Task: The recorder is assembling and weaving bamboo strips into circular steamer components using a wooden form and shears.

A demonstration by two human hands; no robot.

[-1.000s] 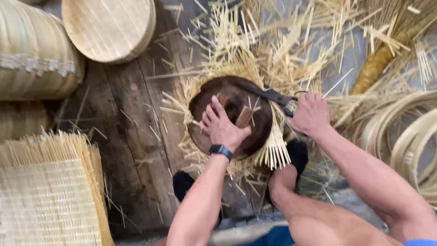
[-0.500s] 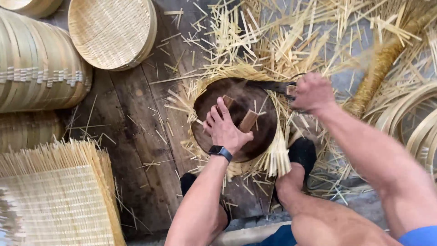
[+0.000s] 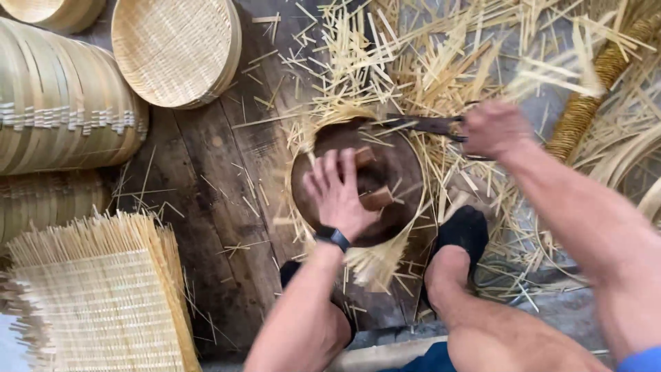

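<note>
At frame centre, left hand (image 3: 339, 193) spread flat on one dark round wooden form (image 3: 385, 176) ringed by bamboo strips, right hand (image 3: 492, 127) fisted round one dark blade (image 3: 427, 124) at its upper rim; one finished round basket (image 3: 172, 52) upper left, one square woven mat (image 3: 96, 303) lower left.

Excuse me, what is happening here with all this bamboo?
A person presses the left hand flat on a round dark wooden form that lies over a woven bamboo mat. The right hand holds a knife at the form's edge. Cut bamboo strips cover the floor; finished baskets stand nearby.
</note>
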